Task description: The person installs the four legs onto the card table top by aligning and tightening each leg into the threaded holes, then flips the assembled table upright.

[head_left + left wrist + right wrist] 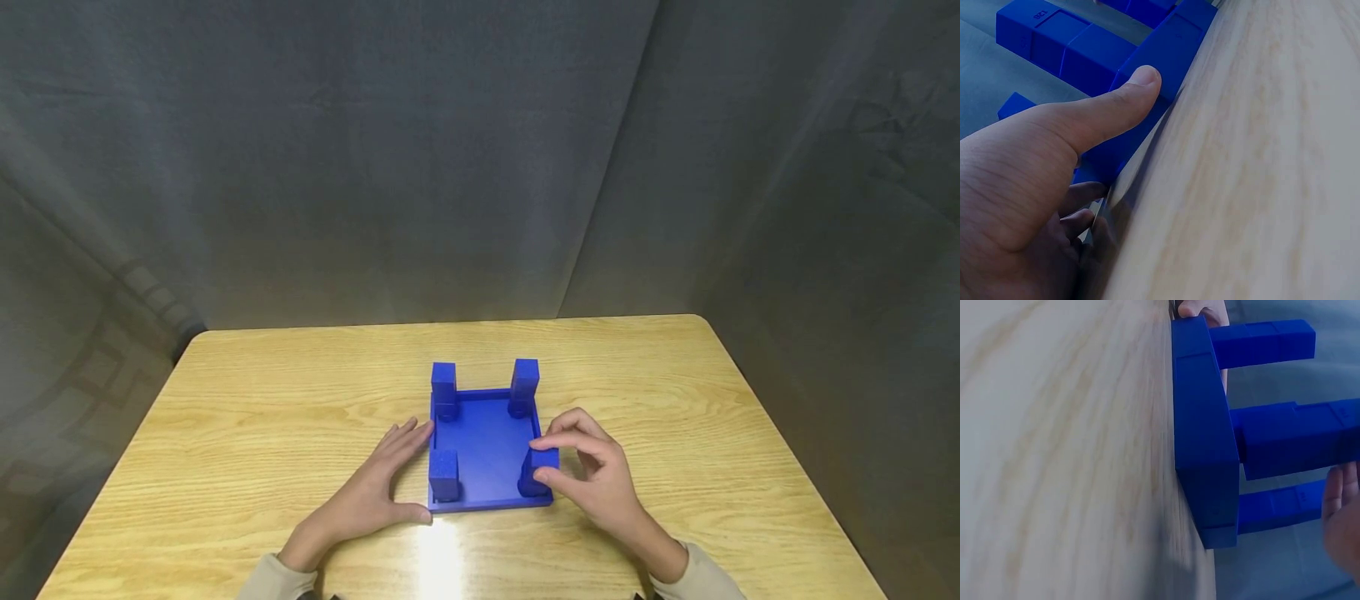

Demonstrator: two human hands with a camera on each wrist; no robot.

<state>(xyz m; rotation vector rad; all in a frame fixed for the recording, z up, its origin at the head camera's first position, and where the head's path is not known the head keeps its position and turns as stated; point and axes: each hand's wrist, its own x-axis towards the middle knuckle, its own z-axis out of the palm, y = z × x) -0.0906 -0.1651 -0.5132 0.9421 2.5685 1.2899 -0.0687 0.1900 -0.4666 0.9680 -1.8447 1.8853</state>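
Observation:
A shallow blue square tray with a raised rim lies on the table, and a blue upright leg stands at each corner. My right hand pinches the top of the near right leg between thumb and fingers. On the other side, my left hand rests along the tray's left edge, fingers extended and thumb at the near left corner. Beside that thumb rises the near left leg. In the left wrist view the thumb lies against the tray's blue side wall.
The far left leg and far right leg stand at the tray's back corners. Light wood-grain table surrounds the tray. Dark grey curtains hang behind the table and along its sides.

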